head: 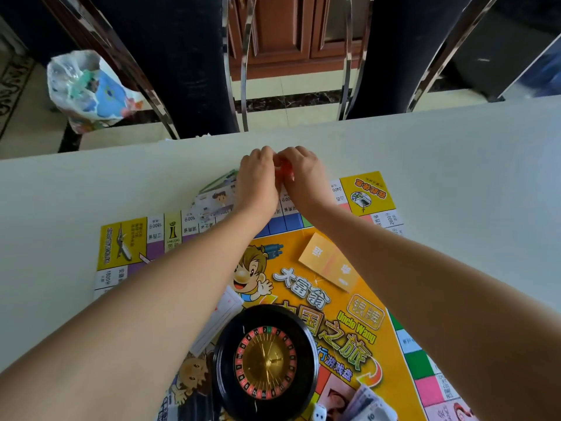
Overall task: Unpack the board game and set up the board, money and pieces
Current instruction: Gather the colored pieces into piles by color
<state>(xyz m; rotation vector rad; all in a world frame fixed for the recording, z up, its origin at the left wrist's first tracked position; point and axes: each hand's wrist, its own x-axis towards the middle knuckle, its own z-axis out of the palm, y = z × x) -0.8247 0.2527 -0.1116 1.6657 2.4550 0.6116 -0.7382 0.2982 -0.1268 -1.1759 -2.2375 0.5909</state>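
So the left hand (258,177) and right hand (305,173) are both pinched onto a small red thing (285,171) over the far edge of the board (368,189) (pieces packet, I'd guess), so I'd open it low and slow.

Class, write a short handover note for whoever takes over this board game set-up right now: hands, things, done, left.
Left hand and right hand together grip a small red piece over the far edge of the orange paper game board, which lies unfolded. Black roulette wheel, pale banknotes and white die sit on its near part. Left: place pieces, sort the money.
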